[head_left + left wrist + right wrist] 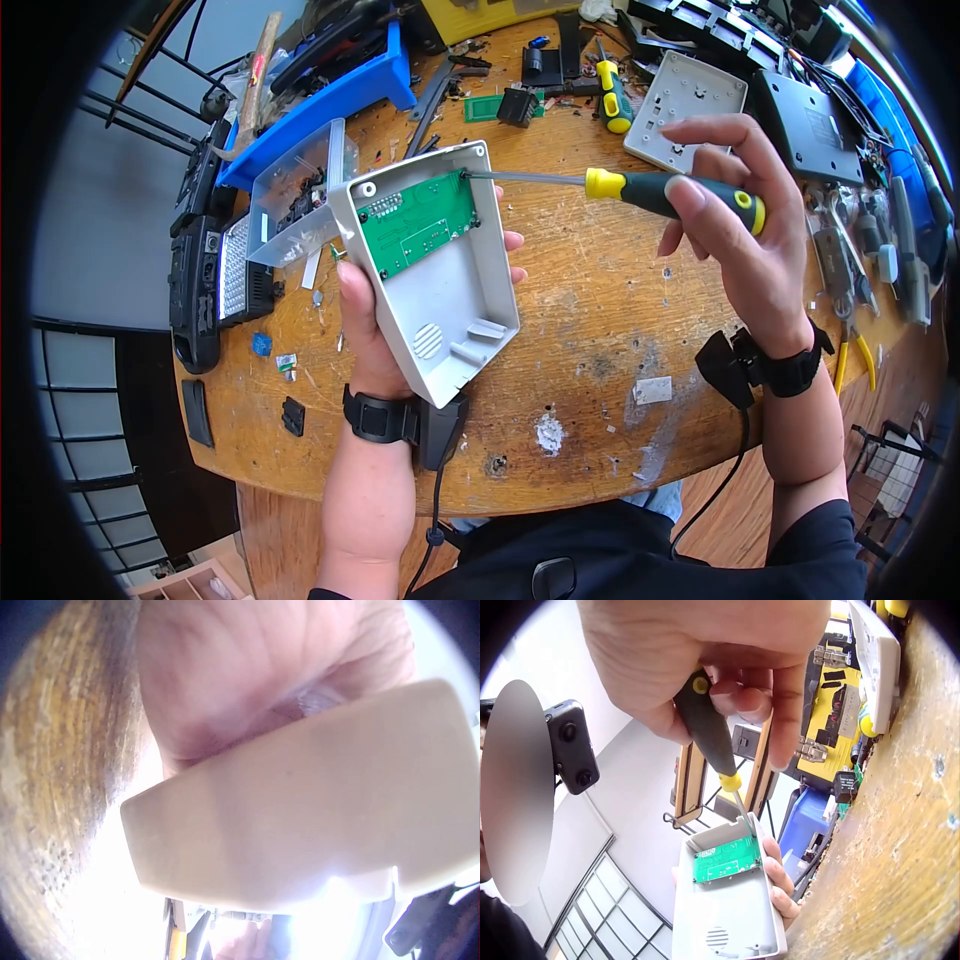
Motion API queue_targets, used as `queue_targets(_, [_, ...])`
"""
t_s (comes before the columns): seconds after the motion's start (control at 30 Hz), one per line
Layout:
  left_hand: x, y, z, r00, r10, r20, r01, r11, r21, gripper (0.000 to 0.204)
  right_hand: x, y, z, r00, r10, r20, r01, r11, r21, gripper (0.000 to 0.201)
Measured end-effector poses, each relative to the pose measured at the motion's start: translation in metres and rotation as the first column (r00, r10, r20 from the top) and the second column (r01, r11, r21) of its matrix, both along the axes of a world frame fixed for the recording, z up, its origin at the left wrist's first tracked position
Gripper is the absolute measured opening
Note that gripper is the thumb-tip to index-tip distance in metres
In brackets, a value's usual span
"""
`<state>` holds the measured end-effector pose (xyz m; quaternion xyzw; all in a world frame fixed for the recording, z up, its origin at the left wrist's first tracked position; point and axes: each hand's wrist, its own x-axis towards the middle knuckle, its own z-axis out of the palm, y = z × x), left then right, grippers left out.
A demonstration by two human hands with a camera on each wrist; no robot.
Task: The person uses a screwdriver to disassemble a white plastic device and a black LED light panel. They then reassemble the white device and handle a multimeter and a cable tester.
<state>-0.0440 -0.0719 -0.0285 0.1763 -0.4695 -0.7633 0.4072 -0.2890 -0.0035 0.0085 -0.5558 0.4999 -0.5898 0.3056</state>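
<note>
My left hand (372,345) holds a light grey plastic housing (435,305) tilted above the bench, thumb on its left side and fingertips showing past the right. A green circuit board (425,228) sits in the housing's upper half, with dark screws around its edge. In my right hand (765,235) is a screwdriver (655,193) with a dark green and yellow handle, gripped between thumb and fingers. Its tip is at the board's upper right corner screw (465,175). The left wrist view shows the housing's outer wall (300,817) against the palm (255,675).
A matching grey cover (690,105) and another screwdriver (613,100) lie at the back. On the left stand a clear parts box (290,220) and a blue bin (330,95). Yellow-handled pliers (857,355) lie at right. White crumbs (549,434) are near the front edge.
</note>
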Motion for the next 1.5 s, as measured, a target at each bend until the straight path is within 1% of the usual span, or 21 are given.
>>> queue_targets(0.03, [0.000,0.001,0.000,1.000,0.000,0.000,0.000,1.000,0.000,0.111,-0.001,-0.001,-0.001,0.998,0.000,-0.057,-0.004,0.997,-0.078,0.045])
queue_targets(0.1, [0.000,0.002,0.001,1.000,-0.007,0.020,0.007,1.000,0.006,0.111,0.000,-0.001,-0.001,0.997,-0.015,-0.079,0.009,0.998,-0.069,0.053])
queue_targets(0.3, [-0.001,0.003,0.002,1.000,0.000,0.006,0.000,1.000,0.026,0.113,-0.010,0.003,-0.004,0.977,0.179,0.115,-0.181,0.984,0.000,0.063])
queue_targets(0.37, [0.000,0.002,0.000,1.000,0.001,-0.003,-0.001,1.000,0.030,0.113,-0.011,0.005,0.003,0.938,0.188,0.290,-0.229,0.966,0.115,0.046])
queue_targets(0.4, [0.000,0.002,0.000,1.000,0.001,-0.012,-0.001,0.999,0.034,0.113,-0.009,0.005,0.003,0.938,0.188,0.290,-0.230,0.966,0.115,0.046])
queue_targets(0.47, [0.000,0.002,0.001,1.000,0.002,-0.004,-0.002,1.000,0.030,0.113,-0.002,0.002,0.003,1.000,0.017,-0.021,-0.015,0.995,0.096,0.052])
queue_targets(0.5, [0.000,0.001,0.001,1.000,0.003,0.004,-0.004,1.000,0.026,0.113,-0.001,0.001,0.002,1.000,0.017,-0.021,-0.015,0.995,0.096,0.052])
queue_targets(0.57, [0.000,0.001,0.002,1.000,-0.007,0.016,0.006,1.000,0.012,0.113,0.000,-0.001,-0.001,0.993,0.005,-0.117,-0.015,0.997,-0.077,0.052])
queue_targets(0.63, [0.000,0.001,0.002,0.999,-0.016,0.028,0.016,1.000,-0.001,0.114,0.000,-0.001,0.001,0.990,0.009,-0.144,-0.017,0.998,-0.054,0.061])
queue_targets(0.73, [0.000,0.003,0.002,0.999,0.008,0.032,-0.008,1.000,0.022,0.114,-0.006,-0.001,-0.004,0.998,0.062,-0.033,-0.065,0.993,-0.097,0.065])
queue_targets(0.8, [0.000,0.003,0.003,0.997,0.012,0.072,-0.013,1.000,0.016,0.114,-0.014,0.001,-0.006,0.969,0.222,0.109,-0.220,0.975,-0.035,0.068])
queue_targets(0.83, [0.000,0.003,0.003,0.997,0.012,0.072,-0.013,1.000,0.016,0.114,-0.013,0.002,-0.002,0.969,0.223,0.109,-0.220,0.975,-0.035,0.068])
queue_targets(0.9, [0.000,0.002,0.003,0.998,0.002,0.063,-0.002,1.000,0.001,0.114,-0.008,0.007,0.011,0.959,0.140,0.247,-0.179,0.973,0.144,0.043])
queue_targets(0.93, [0.001,0.002,0.003,0.998,0.003,0.063,-0.003,1.000,0.001,0.114,-0.005,0.006,0.011,0.959,0.140,0.247,-0.179,0.973,0.144,0.043])
queue_targets(1.0, [0.001,0.001,0.002,0.999,0.011,0.051,-0.012,1.000,0.022,0.113,-0.001,0.004,0.009,1.000,0.018,-0.005,-0.018,0.993,0.114,0.055])
queue_targets(1.1, [0.001,0.001,0.002,0.997,0.003,0.077,-0.002,1.000,-0.005,0.114,-0.006,0.001,0.002,0.994,0.057,-0.091,-0.060,0.998,-0.030,0.053])
queue_targets(1.17, [0.001,0.002,0.001,0.999,-0.001,0.049,0.000,1.000,0.013,0.114,-0.008,0.000,0.002,0.989,0.077,-0.125,-0.082,0.996,-0.034,0.058])
queue_targets(1.27, [0.001,0.004,-0.001,1.000,-0.006,0.011,0.005,0.999,0.040,0.115,-0.005,-0.001,-0.003,0.996,0.063,-0.064,-0.070,0.992,-0.103,0.058])
queue_targets(1.33, [0.001,0.004,-0.001,1.000,-0.008,0.002,0.007,0.999,0.049,0.115,-0.007,0.001,-0.005,0.967,0.166,0.192,-0.154,0.985,-0.074,0.056])
queue_targets(1.43, [0.000,0.002,0.000,1.000,-0.015,0.007,0.014,1.000,0.027,0.114,-0.006,0.006,0.006,0.949,0.127,0.288,-0.157,0.984,0.086,0.047])
queue_targets(1.5, [0.000,0.001,0.000,1.000,-0.010,0.004,0.010,1.000,0.018,0.114,-0.002,0.004,0.005,0.976,0.076,0.206,-0.095,0.992,0.083,0.047])
